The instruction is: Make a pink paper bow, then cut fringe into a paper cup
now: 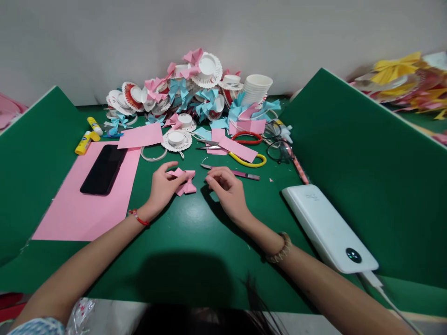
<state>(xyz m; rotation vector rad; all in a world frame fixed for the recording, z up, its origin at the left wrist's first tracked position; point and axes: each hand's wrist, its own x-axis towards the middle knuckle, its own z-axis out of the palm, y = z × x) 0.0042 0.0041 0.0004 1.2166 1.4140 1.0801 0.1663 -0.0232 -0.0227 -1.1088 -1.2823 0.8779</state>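
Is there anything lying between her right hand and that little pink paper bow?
Nothing visible. Only bare green table separates the right hand from the pink paper bow, which the left hand already touches.

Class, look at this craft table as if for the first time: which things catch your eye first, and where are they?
First, the heap of paper-plate hats with pink and blue bows piled against the back wall. Next, the left hand pinching a pink paper bow at the table's middle, the right hand just beside it. Then the black phone lying on a large pink sheet at the left.
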